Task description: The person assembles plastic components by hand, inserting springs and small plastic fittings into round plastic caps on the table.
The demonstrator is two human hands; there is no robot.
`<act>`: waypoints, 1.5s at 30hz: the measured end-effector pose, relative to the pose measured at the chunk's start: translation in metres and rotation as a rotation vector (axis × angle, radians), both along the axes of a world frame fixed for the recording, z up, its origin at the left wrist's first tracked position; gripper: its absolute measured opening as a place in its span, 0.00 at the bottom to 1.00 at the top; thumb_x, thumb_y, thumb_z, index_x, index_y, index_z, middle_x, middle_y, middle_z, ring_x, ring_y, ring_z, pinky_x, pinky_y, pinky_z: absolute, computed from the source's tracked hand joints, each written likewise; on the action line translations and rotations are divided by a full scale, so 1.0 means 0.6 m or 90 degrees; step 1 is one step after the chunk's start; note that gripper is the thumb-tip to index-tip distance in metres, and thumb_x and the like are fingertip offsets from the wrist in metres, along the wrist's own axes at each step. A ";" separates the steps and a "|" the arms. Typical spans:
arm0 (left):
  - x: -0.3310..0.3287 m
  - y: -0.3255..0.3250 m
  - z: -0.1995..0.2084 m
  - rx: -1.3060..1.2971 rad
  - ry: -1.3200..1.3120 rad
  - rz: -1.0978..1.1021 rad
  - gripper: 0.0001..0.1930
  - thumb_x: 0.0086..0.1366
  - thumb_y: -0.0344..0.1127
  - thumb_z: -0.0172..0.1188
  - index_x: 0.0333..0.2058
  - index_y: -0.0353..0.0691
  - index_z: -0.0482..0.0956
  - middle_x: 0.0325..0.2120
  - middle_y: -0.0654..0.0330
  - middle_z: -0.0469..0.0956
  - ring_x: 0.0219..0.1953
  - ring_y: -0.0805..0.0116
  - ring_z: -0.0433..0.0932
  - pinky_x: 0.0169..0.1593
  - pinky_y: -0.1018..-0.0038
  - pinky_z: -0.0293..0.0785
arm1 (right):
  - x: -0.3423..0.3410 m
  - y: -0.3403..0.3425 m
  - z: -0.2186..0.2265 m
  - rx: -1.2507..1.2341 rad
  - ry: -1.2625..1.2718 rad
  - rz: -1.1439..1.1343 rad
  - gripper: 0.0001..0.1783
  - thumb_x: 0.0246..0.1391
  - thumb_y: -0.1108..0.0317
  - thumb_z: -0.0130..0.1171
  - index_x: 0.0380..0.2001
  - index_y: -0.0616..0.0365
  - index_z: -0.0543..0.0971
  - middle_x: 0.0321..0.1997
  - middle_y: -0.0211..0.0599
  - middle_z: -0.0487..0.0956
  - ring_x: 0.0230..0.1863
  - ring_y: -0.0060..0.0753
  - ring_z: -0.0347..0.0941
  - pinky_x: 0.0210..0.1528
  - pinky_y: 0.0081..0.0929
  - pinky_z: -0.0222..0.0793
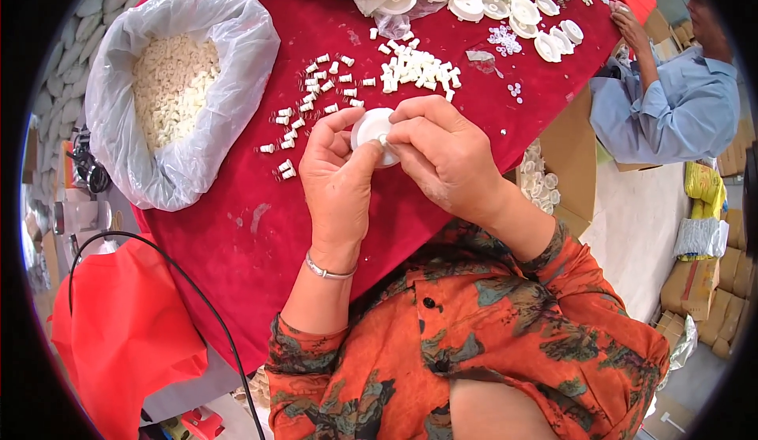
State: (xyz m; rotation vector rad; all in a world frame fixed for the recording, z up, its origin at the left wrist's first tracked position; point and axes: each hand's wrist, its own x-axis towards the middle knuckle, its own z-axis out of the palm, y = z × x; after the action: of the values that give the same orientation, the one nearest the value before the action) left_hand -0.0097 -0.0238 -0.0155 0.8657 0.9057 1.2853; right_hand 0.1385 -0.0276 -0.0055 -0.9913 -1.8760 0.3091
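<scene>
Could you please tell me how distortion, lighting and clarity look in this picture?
Head view: dark, rounded borders and curved edges show fisheye distortion; head view: lighting is bright, with pale sheen on the plastic bag; head view: the white disc is readable in outline, its fine detail hard to tell.

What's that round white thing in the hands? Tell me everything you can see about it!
The white disc is small, round and shallow, with a smooth, slightly shiny look like plastic. Its edge looks like a rim, but fingers hide its middle and right side. It is held over the red cloth, its face turned up towards the camera. The left hand grips its left and lower side, and the right hand has its fingertips at the right side. Its underside can't be seen.
</scene>
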 end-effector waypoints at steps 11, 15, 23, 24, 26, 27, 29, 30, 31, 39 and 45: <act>0.002 -0.002 0.005 0.064 0.069 -0.027 0.18 0.61 0.20 0.56 0.51 0.32 0.70 0.39 0.58 0.78 0.40 0.74 0.77 0.45 0.78 0.76 | 0.007 0.002 -0.004 -0.010 0.016 0.003 0.09 0.43 0.84 0.61 0.30 0.62 0.77 0.38 0.39 0.76 0.34 0.35 0.76 0.34 0.27 0.73; 0.001 -0.001 0.007 0.084 0.105 -0.016 0.17 0.61 0.19 0.55 0.50 0.31 0.71 0.39 0.57 0.78 0.40 0.75 0.77 0.44 0.78 0.76 | 0.009 0.000 -0.002 -0.037 0.031 0.025 0.08 0.43 0.81 0.61 0.29 0.63 0.74 0.37 0.42 0.73 0.36 0.42 0.74 0.36 0.31 0.73; -0.003 -0.003 0.007 0.088 0.131 -0.018 0.18 0.59 0.19 0.55 0.49 0.31 0.72 0.38 0.58 0.79 0.39 0.76 0.77 0.42 0.79 0.75 | 0.004 -0.006 0.008 -0.004 -0.018 -0.017 0.09 0.44 0.82 0.61 0.31 0.63 0.76 0.38 0.40 0.75 0.33 0.35 0.75 0.34 0.26 0.73; -0.005 -0.003 0.009 0.103 0.173 -0.031 0.18 0.59 0.19 0.55 0.49 0.31 0.72 0.38 0.58 0.79 0.39 0.76 0.77 0.42 0.79 0.75 | 0.006 -0.005 0.010 -0.010 -0.044 -0.024 0.08 0.44 0.81 0.61 0.31 0.63 0.76 0.38 0.40 0.75 0.34 0.36 0.75 0.34 0.27 0.73; -0.008 -0.005 0.009 0.115 0.215 -0.042 0.19 0.58 0.19 0.54 0.50 0.31 0.72 0.38 0.59 0.79 0.39 0.76 0.77 0.42 0.79 0.75 | 0.011 -0.003 0.020 -0.019 -0.069 -0.030 0.08 0.44 0.80 0.61 0.31 0.63 0.76 0.38 0.40 0.75 0.34 0.37 0.75 0.34 0.29 0.73; -0.009 -0.006 0.008 0.129 0.226 -0.053 0.19 0.58 0.19 0.54 0.50 0.31 0.72 0.38 0.59 0.79 0.39 0.76 0.77 0.42 0.79 0.75 | 0.015 0.000 0.028 -0.022 -0.106 -0.010 0.09 0.44 0.79 0.61 0.32 0.63 0.75 0.37 0.42 0.74 0.35 0.41 0.74 0.36 0.32 0.73; -0.007 -0.007 0.013 0.152 0.232 -0.070 0.19 0.58 0.19 0.54 0.50 0.31 0.72 0.38 0.59 0.79 0.39 0.76 0.77 0.42 0.79 0.75 | 0.029 0.006 0.037 -0.019 -0.146 0.001 0.10 0.44 0.77 0.61 0.32 0.62 0.73 0.37 0.43 0.74 0.37 0.45 0.74 0.38 0.35 0.72; -0.006 -0.008 0.017 0.145 0.179 -0.085 0.20 0.58 0.18 0.53 0.50 0.31 0.72 0.38 0.59 0.78 0.39 0.76 0.77 0.43 0.79 0.75 | 0.039 0.011 0.038 -0.082 -0.072 0.039 0.11 0.45 0.76 0.62 0.34 0.62 0.74 0.37 0.41 0.74 0.38 0.42 0.74 0.38 0.33 0.72; -0.003 -0.010 0.019 0.135 0.125 -0.099 0.20 0.58 0.18 0.53 0.51 0.31 0.72 0.39 0.59 0.78 0.40 0.75 0.76 0.43 0.79 0.74 | 0.048 0.011 0.038 -0.146 0.004 0.079 0.13 0.46 0.75 0.63 0.36 0.62 0.74 0.37 0.39 0.74 0.38 0.39 0.74 0.38 0.31 0.72; 0.005 -0.022 0.019 0.078 0.075 -0.240 0.20 0.62 0.18 0.53 0.53 0.32 0.71 0.40 0.57 0.78 0.43 0.72 0.76 0.48 0.77 0.73 | 0.151 -0.051 0.064 -0.641 0.309 0.117 0.16 0.54 0.70 0.59 0.47 0.63 0.76 0.41 0.30 0.79 0.41 0.18 0.73 0.41 0.16 0.68; -0.009 -0.006 0.017 0.020 -0.044 -0.094 0.11 0.66 0.23 0.50 0.46 0.33 0.74 0.34 0.56 0.79 0.32 0.72 0.78 0.39 0.76 0.76 | 0.355 -0.121 0.047 -0.569 -0.251 -0.238 0.12 0.50 0.66 0.61 0.37 0.61 0.80 0.32 0.38 0.80 0.35 0.33 0.76 0.37 0.32 0.70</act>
State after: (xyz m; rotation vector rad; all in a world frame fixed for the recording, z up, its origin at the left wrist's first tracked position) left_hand -0.0153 -0.0273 -0.0051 0.8905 0.7545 1.1960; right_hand 0.3517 -0.1003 0.0230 -2.0966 -1.8386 0.8068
